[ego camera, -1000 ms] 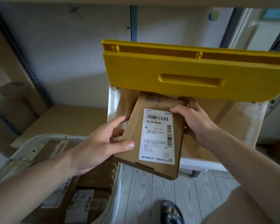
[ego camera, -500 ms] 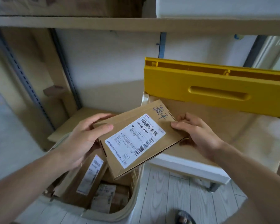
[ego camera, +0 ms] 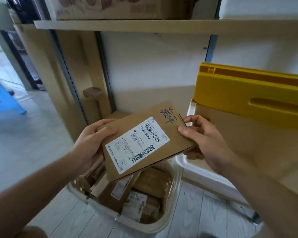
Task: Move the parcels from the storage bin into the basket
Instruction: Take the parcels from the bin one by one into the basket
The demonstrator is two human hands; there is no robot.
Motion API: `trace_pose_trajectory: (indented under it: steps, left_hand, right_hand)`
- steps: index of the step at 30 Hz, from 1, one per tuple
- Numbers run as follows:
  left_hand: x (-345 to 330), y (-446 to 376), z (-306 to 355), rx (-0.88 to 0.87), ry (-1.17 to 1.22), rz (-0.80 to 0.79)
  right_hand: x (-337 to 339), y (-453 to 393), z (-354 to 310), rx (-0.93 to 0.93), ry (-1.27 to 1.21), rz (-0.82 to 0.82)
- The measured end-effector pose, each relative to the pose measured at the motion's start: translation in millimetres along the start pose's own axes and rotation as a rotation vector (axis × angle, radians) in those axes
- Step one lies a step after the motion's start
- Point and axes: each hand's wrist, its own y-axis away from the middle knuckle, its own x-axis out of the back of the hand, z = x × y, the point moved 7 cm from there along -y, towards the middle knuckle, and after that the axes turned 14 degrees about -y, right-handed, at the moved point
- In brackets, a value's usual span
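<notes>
I hold a flat brown cardboard parcel [ego camera: 165, 124] with a white shipping label and handwritten marks. My left hand [ego camera: 91, 143] grips its left edge, thumb on top. At the right edge my right hand [ego camera: 201, 140] pinches it. The parcel hovers tilted above the white perforated basket [ego camera: 163, 224] on the floor, which holds several labelled brown parcels [ego camera: 150, 184]. To the right stands the white storage bin [ego camera: 187, 162] with its yellow lid [ego camera: 248, 93] raised; brown cardboard shows inside it.
Wooden shelving [ego camera: 110, 25] with cardboard boxes on top rises behind the basket, with a metal upright [ego camera: 103, 69]. A blue stool [ego camera: 0, 102] stands far left. The floor is pale wood planks [ego camera: 62, 215].
Both hands have carried the parcel left, out of the bin to over the basket, turning it from upright to slanted. The view has swung left and the bin now sits at the right.
</notes>
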Motion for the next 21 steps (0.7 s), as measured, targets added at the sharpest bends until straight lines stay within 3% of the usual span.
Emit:
trace_pose_trajectory:
  steps: [4,7,12,16,21]
  left_hand:
    - [24.6,1.7,-8.8,0.009,0.117,0.056]
    - [36.9,2.5,-14.9,0.021,0.157,0.064]
    - [48.8,-1.2,-23.9,0.018,0.197,0.053]
    - [45.1,-0.5,-28.4,-0.024,0.053,-0.003]
    - [31.1,6.0,-20.2,-0.074,-0.185,-0.057]
  right_hand:
    - [-35.2,-2.9,4.1,-0.050,-0.097,-0.177]
    - [-48.7,-11.7,13.8,-0.062,-0.116,-0.221]
    - [-60.6,-29.4,19.0,-0.048,-0.269,-0.132]
    - [-63.0,-44.8,22.8,-0.044,-0.379,-0.006]
    - [-71.3,-53.3,37.6,-0.078,-0.232,0.011]
